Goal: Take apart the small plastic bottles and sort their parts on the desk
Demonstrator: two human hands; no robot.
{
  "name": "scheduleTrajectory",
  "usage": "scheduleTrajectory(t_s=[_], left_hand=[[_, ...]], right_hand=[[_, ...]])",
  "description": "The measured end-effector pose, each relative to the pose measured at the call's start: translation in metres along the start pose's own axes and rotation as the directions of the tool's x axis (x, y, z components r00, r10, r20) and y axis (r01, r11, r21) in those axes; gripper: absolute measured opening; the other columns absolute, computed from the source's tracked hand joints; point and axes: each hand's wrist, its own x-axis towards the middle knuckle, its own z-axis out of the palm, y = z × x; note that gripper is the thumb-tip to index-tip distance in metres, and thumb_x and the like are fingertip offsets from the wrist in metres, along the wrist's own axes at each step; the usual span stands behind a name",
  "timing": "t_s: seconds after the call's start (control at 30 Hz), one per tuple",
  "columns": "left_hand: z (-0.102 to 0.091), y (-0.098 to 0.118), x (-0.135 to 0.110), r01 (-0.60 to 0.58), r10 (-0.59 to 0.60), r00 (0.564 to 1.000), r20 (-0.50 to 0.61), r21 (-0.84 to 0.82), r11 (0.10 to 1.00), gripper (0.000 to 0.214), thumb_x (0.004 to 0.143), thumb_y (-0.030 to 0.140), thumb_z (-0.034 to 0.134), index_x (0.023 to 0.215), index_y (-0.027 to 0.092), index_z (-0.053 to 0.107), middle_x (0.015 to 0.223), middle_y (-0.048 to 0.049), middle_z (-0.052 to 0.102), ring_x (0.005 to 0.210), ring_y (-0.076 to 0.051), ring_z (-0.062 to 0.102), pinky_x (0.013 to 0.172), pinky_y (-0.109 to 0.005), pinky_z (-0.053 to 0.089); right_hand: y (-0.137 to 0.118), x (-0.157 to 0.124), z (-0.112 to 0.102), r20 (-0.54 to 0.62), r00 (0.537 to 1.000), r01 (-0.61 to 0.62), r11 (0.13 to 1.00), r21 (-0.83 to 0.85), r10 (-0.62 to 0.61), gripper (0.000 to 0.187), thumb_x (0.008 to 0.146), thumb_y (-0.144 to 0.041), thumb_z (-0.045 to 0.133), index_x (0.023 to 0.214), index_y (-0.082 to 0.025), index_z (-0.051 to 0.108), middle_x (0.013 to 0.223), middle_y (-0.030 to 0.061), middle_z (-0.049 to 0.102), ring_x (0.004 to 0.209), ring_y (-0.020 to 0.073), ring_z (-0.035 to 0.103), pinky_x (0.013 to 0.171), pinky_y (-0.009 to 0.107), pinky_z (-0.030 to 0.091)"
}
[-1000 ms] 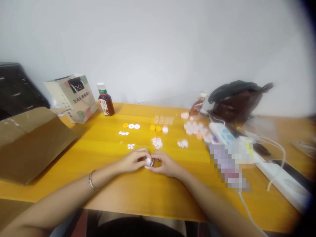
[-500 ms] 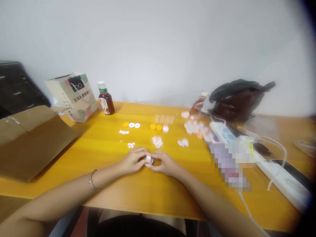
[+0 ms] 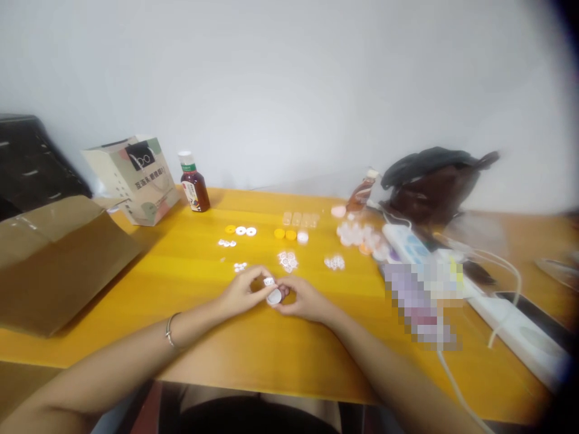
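Note:
My left hand (image 3: pixel 250 288) pinches a small white piece with dark marks (image 3: pixel 268 281) between thumb and fingers. Held in my right hand (image 3: pixel 301 298) is a round white cap-like piece (image 3: pixel 274 296), directly below the small one. The two hands almost meet above the table. Just beyond them lie a small group of white pieces (image 3: pixel 240 266), a cluster of white pieces with reddish marks (image 3: pixel 288 261) and a further cluster of small white pieces (image 3: pixel 335 262). Farther back sit yellow and white rings (image 3: pixel 240 230) and yellow and white round caps (image 3: pixel 291 235). Fine detail is blurred.
A cardboard box (image 3: pixel 58 265), a paper bag (image 3: pixel 142 181) and a dark red bottle (image 3: pixel 195 187) stand at left. On the right are pale round pieces (image 3: pixel 357 233), a tilted bottle (image 3: pixel 362 191), a black bag (image 3: pixel 425 187), power strips (image 3: pixel 511 337) and cables. Clear squares (image 3: pixel 300 220) lie at the back.
My left fingers have lifted slightly from the round white piece, with the small marked piece now separate above it. The round piece's pale face shows more openly. My right hand stays nearly still.

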Motion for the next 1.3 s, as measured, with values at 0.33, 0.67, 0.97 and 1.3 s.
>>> scheduleTrajectory(t_s=[0.33,0.67,0.97,1.3], left_hand=[[0.000,0.002,-0.002,-0.014,0.017,0.998,-0.063,0.045,0.999,0.018,0.081,0.033,0.056,0.078,0.016,0.054,0.078,-0.0024,0.060,0.073,-0.014,0.054,0.070,-0.026,0.041],[-0.002,0.005,0.001,-0.060,0.094,0.980,-0.176,0.185,0.981,0.018,0.081,0.034,0.058,0.089,0.019,0.065,0.086,-0.0047,0.067,0.080,-0.017,0.060,0.078,-0.032,0.042],[-0.005,0.011,0.008,-0.055,0.051,0.997,-0.053,-0.077,0.996,0.026,0.083,0.028,0.055,0.106,0.019,0.062,0.102,-0.0065,0.066,0.093,-0.018,0.061,0.085,-0.032,0.048],[-0.020,0.010,0.028,-0.207,0.210,0.950,-0.229,0.037,0.978,0.020,0.076,0.026,0.063,0.094,0.017,0.062,0.088,-0.0048,0.066,0.081,-0.014,0.059,0.075,-0.028,0.049]], right_hand=[[-0.003,0.001,-0.010,-0.056,0.977,-0.176,0.926,0.333,0.205,0.031,0.071,-0.042,0.064,0.092,-0.018,0.064,0.074,0.0006,0.062,0.068,0.0132,0.055,0.067,0.028,0.043],[-0.015,0.005,0.004,-0.010,0.963,-0.204,0.749,0.630,0.271,0.023,0.069,-0.041,0.066,0.077,-0.019,0.066,0.074,-0.0010,0.066,0.071,0.0139,0.059,0.075,0.029,0.045],[-0.018,0.005,-0.001,-0.100,0.961,-0.146,0.779,0.609,0.258,0.021,0.072,-0.039,0.064,0.071,-0.018,0.066,0.073,-0.0011,0.065,0.072,0.0138,0.057,0.076,0.029,0.043],[-0.032,0.031,-0.018,-0.187,0.931,-0.118,0.747,0.654,0.312,0.023,0.065,-0.040,0.069,0.069,-0.018,0.067,0.066,-0.0007,0.065,0.065,0.0123,0.057,0.071,0.027,0.046]])
